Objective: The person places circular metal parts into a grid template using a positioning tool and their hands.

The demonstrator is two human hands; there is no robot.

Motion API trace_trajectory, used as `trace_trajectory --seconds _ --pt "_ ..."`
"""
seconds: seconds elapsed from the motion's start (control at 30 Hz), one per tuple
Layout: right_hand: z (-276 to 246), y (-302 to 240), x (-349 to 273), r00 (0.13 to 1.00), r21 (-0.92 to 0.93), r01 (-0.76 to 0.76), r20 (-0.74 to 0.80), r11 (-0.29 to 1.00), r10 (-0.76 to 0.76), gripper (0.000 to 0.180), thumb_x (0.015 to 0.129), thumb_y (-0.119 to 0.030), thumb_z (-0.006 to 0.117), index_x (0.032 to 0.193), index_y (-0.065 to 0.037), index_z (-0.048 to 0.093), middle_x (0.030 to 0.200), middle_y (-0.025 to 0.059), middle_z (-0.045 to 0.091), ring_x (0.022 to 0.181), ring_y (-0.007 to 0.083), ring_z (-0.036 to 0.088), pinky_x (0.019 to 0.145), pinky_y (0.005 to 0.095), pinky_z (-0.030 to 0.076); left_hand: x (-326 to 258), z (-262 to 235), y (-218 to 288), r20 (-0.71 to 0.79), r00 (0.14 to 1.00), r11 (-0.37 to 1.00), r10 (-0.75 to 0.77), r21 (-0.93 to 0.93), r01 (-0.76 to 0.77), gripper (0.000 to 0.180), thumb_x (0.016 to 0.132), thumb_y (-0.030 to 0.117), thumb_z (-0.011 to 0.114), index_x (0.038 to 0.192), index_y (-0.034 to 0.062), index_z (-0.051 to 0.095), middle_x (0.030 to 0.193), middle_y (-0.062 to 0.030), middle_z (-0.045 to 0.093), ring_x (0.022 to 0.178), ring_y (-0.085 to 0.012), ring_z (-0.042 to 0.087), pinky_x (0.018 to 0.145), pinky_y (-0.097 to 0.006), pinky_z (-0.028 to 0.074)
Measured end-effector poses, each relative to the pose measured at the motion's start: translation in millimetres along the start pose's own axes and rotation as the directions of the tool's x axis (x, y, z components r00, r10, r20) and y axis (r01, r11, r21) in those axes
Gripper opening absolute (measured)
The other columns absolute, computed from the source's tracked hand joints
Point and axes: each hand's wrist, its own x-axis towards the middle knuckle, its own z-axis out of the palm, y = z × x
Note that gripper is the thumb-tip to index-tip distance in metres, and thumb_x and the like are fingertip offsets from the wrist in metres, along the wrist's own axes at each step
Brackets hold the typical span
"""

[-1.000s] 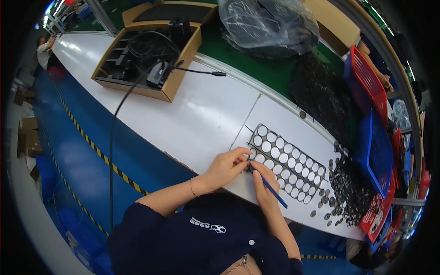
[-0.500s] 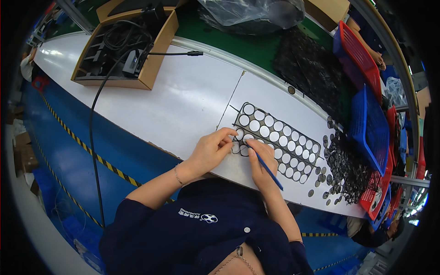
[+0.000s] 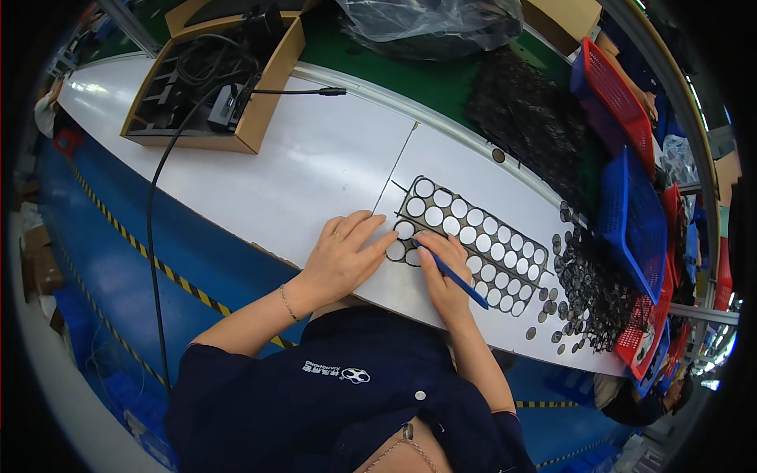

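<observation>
A flat black frame with rows of round openings (image 3: 494, 264) lies on the white table, and white shows inside most of its circles. Over its near left part is my right hand (image 3: 446, 272), closed around a slim blue pen-like tool (image 3: 459, 284) whose tip points down at the circles. My left hand (image 3: 344, 256) rests at the frame's left end with fingers stretched out, the fingertips by the end circles. It appears to hold nothing. Some circles are hidden under my right hand.
Loose dark discs (image 3: 591, 292) are heaped right of the frame. Beyond them stand a blue basket (image 3: 631, 229) and a red basket (image 3: 623, 94). A cardboard box (image 3: 251, 130) with a black cable sits far left. Clear plastic (image 3: 434, 27) and a black heap (image 3: 520, 102) lie behind.
My left hand has shifted slightly left, and its fingers have gone from a near pinch to stretched out. The blue tool's tip has moved slightly left and up with my right hand.
</observation>
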Motion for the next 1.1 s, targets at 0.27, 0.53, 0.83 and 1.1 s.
trace_trajectory --seconds 0.27,0.53,0.83,1.1 --pt "10.4 -1.1 3.6 0.997 0.02 -0.04 0.071 0.999 0.038 0.021 0.096 -0.02 0.064 0.11 -0.008 0.073 0.111 0.0103 0.072 0.116 0.0249 0.062 0.113 0.0466 0.03 -7.8 1.5 -5.5 0.032 0.999 0.999 0.015 0.032 -0.016 0.031 0.084 0.014 0.07 0.115 0.0145 0.071 0.13 -0.0126 0.059 0.124 -0.0283 0.053 0.099 -0.042 0.04" --pt "14.9 -0.3 2.9 0.994 -0.113 0.059 0.101 0.992 -0.048 0.022 0.092 -0.016 0.068 0.112 -0.009 0.071 0.11 0.007 0.072 0.115 0.0234 0.063 0.108 0.0444 0.032 -9.2 2.1 -7.7 0.033 0.999 0.999 0.015 0.035 -0.016 0.03 0.084 0.015 0.07 0.114 0.0147 0.072 0.13 -0.013 0.06 0.124 -0.0288 0.053 0.099 -0.042 0.04" --pt "-0.3 16.5 26.6 0.922 -0.497 0.348 0.025 0.795 -0.388 0.027 0.089 -0.007 0.066 0.116 -0.004 0.067 0.113 0.0116 0.07 0.117 0.0284 0.062 0.106 0.0499 0.037 -8.0 -0.2 -5.7 0.05 0.999 0.997 -0.017 0.082 0.013 0.027 0.084 0.021 0.07 0.111 0.017 0.073 0.131 -0.0104 0.06 0.13 -0.0319 0.048 0.107 -0.057 0.032" --pt "-7.7 27.6 35.3 0.997 -0.044 0.036 -0.071 0.998 -0.039 0.02 0.097 -0.014 0.06 0.112 -0.006 0.07 0.114 0.0132 0.07 0.114 0.0284 0.063 0.109 0.0471 0.036 1.6 12.5 -5.2 0.034 0.999 0.999 -0.04 -0.017 0.041 0.034 0.085 0.023 0.071 0.118 0.0171 0.07 0.136 -0.0104 0.057 0.135 -0.0326 0.044 0.108 -0.062 0.028"
